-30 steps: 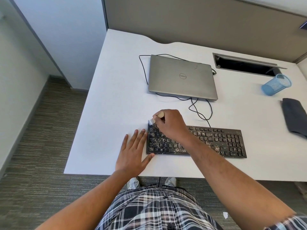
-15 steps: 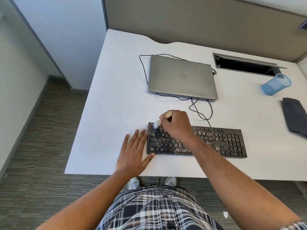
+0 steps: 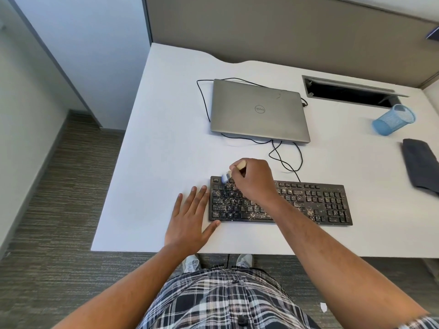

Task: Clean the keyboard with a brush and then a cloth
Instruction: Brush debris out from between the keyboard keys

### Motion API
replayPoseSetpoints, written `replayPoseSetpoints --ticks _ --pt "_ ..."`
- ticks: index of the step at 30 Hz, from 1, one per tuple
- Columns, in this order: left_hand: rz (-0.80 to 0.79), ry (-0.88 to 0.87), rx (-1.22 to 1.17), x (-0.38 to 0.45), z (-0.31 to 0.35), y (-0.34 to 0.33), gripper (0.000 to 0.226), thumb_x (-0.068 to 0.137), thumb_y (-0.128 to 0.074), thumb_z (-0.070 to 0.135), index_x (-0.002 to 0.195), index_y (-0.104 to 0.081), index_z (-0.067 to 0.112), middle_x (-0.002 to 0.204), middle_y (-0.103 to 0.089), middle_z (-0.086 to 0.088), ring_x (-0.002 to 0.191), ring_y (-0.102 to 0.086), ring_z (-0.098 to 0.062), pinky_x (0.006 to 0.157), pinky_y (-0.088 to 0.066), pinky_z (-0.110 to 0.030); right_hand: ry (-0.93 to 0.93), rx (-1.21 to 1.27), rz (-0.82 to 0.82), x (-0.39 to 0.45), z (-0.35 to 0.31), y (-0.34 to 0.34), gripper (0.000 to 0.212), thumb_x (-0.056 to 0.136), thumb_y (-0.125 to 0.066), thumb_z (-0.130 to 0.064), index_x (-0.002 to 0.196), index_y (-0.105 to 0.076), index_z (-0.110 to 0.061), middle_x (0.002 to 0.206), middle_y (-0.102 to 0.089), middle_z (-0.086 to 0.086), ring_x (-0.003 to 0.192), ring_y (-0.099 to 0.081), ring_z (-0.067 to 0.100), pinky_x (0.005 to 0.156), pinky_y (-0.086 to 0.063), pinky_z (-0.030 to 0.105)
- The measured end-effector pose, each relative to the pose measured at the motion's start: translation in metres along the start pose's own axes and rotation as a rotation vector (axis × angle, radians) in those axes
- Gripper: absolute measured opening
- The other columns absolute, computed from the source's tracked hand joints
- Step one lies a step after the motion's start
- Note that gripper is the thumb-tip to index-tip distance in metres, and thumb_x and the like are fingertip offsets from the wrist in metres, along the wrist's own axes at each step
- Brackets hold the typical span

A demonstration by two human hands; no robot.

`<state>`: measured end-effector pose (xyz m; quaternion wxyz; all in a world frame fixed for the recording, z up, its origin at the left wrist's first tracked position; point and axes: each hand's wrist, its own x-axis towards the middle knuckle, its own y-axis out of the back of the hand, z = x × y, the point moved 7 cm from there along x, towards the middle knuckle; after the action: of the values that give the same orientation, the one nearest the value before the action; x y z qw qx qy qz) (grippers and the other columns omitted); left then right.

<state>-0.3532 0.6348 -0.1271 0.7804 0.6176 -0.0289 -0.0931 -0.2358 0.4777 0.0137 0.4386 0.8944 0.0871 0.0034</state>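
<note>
A black keyboard point(image 3: 316, 203) speckled with pale crumbs lies near the front edge of the white desk point(image 3: 166, 143). My right hand point(image 3: 255, 179) grips a small brush point(image 3: 234, 172) with a light wooden handle and pale bristles. The bristles touch the keyboard's top left keys. My left hand point(image 3: 190, 217) lies flat on the desk with fingers spread, its thumb against the keyboard's left front corner. A dark grey cloth point(image 3: 420, 165) lies folded at the desk's right edge.
A shut silver laptop point(image 3: 259, 110) sits behind the keyboard, with a black cable point(image 3: 285, 160) looping from it to the keyboard. A blue mesh cup point(image 3: 394, 119) lies tipped at the back right, near a cable slot point(image 3: 349, 91) in the desk.
My right hand has carried the brush a little rightward along the keyboard's top left rows. My left hand has stayed flat in place.
</note>
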Motion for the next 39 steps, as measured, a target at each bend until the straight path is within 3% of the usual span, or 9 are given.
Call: replayPoseSetpoints --ticks 5,9,14,18,22,26,33,39 --pt "0.004 -0.004 0.006 0.0 0.001 0.001 0.088 0.105 -0.019 0.075 0.17 -0.002 0.019 0.177 0.0 0.003 0.164 0.009 -0.018 0.131 -0.002 -0.051 0.053 -0.028 -0.013 -0.005 -0.009 -0.004 0.02 0.099 -0.063 -0.023 0.095 -0.081 -0.017 0.09 -0.077 -0.01 0.079 -0.067 0.008 0.073 -0.049 0.024" --pt "0.014 -0.006 -0.002 0.0 0.001 0.001 0.088 0.105 -0.022 0.074 0.17 -0.004 0.018 0.178 -0.002 0.003 0.164 0.007 -0.018 0.131 -0.003 -0.051 -0.006 -0.039 -0.089 -0.006 -0.003 -0.007 0.022 0.097 -0.063 -0.023 0.086 -0.08 -0.016 0.077 -0.076 -0.008 0.073 -0.069 0.014 0.071 -0.056 0.031" --pt "0.011 -0.007 0.006 0.0 0.001 0.001 0.088 0.105 -0.022 0.074 0.17 -0.004 0.018 0.178 -0.002 0.003 0.164 0.006 -0.019 0.131 -0.004 -0.052 -0.014 0.009 -0.032 -0.002 -0.004 0.001 0.02 0.098 -0.063 -0.022 0.091 -0.081 -0.015 0.089 -0.078 -0.007 0.083 -0.07 0.013 0.079 -0.056 0.03" --pt "0.003 -0.007 0.011 0.0 0.0 0.0 0.088 0.105 -0.02 0.075 0.17 -0.003 0.019 0.178 0.0 0.003 0.164 0.008 -0.019 0.131 -0.003 -0.052 -0.022 -0.051 -0.105 -0.001 -0.003 -0.003 0.022 0.098 -0.063 -0.022 0.086 -0.08 -0.015 0.073 -0.072 -0.012 0.07 -0.067 0.014 0.069 -0.054 0.03" --pt "0.0 -0.005 0.01 0.0 0.0 0.0 0.088 0.105 -0.019 0.075 0.17 -0.003 0.019 0.178 0.0 0.003 0.164 0.009 -0.018 0.131 -0.003 -0.052 -0.02 -0.006 -0.065 0.001 -0.002 0.002 0.019 0.098 -0.064 -0.022 0.093 -0.081 -0.016 0.08 -0.075 -0.01 0.076 -0.068 0.011 0.072 -0.051 0.025" --pt "0.004 -0.004 0.006 0.0 0.0 0.001 0.088 0.105 -0.019 0.075 0.17 -0.003 0.019 0.178 0.0 0.003 0.164 0.009 -0.018 0.131 -0.003 -0.052 -0.012 -0.046 -0.103 0.0 -0.005 -0.001 0.021 0.098 -0.063 -0.023 0.088 -0.081 -0.017 0.072 -0.072 -0.012 0.068 -0.065 0.008 0.065 -0.049 0.025" --pt "0.007 -0.009 0.001 -0.001 0.001 0.002 0.088 0.105 -0.021 0.075 0.17 -0.003 0.019 0.178 0.0 0.003 0.164 0.009 -0.018 0.131 -0.003 -0.051 -0.044 -0.058 -0.101 0.0 0.003 -0.002 0.021 0.098 -0.063 -0.023 0.09 -0.08 -0.015 0.083 -0.077 -0.007 0.077 -0.069 0.011 0.075 -0.056 0.03" --pt "0.006 -0.002 0.005 -0.001 0.0 0.001 0.088 0.105 -0.021 0.075 0.17 -0.006 0.019 0.178 -0.001 0.003 0.164 0.008 -0.018 0.131 -0.004 -0.052 -0.058 0.013 -0.062 -0.004 0.01 0.005 0.018 0.098 -0.066 -0.025 0.089 -0.081 -0.018 0.069 -0.068 -0.018 0.065 -0.062 0.005 0.064 -0.049 0.025"
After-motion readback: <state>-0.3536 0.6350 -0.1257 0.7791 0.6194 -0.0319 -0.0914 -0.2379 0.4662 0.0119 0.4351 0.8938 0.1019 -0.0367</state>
